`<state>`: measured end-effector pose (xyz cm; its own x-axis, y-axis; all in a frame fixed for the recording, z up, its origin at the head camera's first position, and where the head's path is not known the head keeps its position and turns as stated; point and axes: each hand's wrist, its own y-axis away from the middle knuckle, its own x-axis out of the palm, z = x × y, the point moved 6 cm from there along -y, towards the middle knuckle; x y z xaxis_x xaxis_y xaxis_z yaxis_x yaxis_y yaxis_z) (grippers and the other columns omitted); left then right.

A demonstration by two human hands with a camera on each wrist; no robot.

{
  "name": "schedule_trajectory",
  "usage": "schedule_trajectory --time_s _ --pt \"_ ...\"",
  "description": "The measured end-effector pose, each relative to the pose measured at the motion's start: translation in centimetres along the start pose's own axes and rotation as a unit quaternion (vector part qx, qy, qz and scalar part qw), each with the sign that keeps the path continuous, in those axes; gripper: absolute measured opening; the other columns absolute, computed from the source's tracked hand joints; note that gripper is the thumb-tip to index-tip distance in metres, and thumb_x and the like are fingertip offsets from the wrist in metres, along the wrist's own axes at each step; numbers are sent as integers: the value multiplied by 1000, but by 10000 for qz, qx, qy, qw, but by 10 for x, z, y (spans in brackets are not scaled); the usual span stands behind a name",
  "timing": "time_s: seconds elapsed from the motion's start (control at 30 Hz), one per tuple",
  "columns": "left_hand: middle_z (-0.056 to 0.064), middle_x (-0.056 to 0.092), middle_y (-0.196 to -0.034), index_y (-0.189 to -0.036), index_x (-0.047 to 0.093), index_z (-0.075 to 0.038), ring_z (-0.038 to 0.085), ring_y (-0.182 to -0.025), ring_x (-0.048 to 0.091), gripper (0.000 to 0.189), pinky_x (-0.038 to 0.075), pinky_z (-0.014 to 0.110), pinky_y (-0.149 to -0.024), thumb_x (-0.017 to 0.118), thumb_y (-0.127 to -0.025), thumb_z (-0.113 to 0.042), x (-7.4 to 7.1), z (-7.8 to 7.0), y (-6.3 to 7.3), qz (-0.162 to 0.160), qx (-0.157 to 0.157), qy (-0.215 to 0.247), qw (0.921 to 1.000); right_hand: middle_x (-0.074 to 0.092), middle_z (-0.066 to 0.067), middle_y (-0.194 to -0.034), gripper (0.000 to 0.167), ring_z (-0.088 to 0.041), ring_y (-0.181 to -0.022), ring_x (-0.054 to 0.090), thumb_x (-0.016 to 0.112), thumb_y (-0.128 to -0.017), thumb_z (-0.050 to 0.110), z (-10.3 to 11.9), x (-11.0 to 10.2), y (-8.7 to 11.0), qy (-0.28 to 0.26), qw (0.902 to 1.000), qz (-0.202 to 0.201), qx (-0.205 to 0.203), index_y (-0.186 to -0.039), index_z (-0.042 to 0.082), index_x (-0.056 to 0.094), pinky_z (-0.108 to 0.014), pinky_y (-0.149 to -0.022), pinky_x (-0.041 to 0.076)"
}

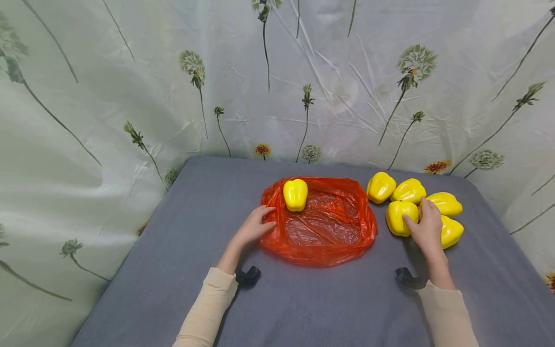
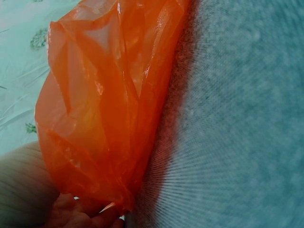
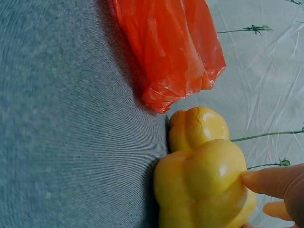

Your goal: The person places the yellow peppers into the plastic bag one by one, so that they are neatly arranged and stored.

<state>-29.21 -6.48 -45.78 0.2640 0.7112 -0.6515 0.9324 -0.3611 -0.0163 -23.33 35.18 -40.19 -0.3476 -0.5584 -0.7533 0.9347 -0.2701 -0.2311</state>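
A red plastic bag lies spread open on the table, one yellow bell pepper inside at its back left. At the bag's left side my left hand holds the edge, thumb and fingers around the thin plastic. In the left wrist view the orange-looking bag covers part of that hand. To the right, my right hand grips the front yellow bell pepper, thumb on its near side and fingers at its far right. The right wrist view shows this lobed pepper close up beside the thumb.
Several more yellow bell peppers cluster around the right hand, the leftmost close to the bag's right edge. The grey cloth-covered table ends at a curtain printed with dandelions. Dark curved pieces sit at both wrists.
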Motion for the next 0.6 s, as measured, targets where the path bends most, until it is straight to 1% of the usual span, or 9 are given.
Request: schedule_trajectory --time_s 0.2,0.33,0.47,0.6 --pt "23 43 -141 -133 49 0 38 -133 38 49 31 53 -111 59 -88 -15 1 1 1 -23 1 8 10000 25 -44 -138 69 -57 -128 24 57 -90 13 1 7 1 -5 9992 319 -222 -141 -16 20 -67 -106 20" --pt "21 43 -142 -134 49 -1 37 -134 37 49 31 53 -111 59 -88 -16 1 1 0 -15 -53 21 10000 26 -43 -139 67 -57 -128 23 54 -93 17 2 10 0 -53 9981 459 -407 -142 -14 20 -67 -106 20" --pt "21 43 -142 -134 49 -2 37 -135 36 49 30 53 -112 59 -89 -16 1 0 0 -7 -103 46 9999 24 -42 -141 66 -56 -130 22 49 -96 23 4 13 1 -38 9969 722 -317 -144 -10 19 -67 -106 19" --pt "22 42 -143 -134 49 -1 38 -135 36 49 30 53 -112 59 -88 -15 0 0 0 -9 -58 55 10000 24 -39 -144 67 -55 -132 22 47 -97 28 4 15 1 -48 9955 928 -195 -147 -5 17 -67 -106 19"
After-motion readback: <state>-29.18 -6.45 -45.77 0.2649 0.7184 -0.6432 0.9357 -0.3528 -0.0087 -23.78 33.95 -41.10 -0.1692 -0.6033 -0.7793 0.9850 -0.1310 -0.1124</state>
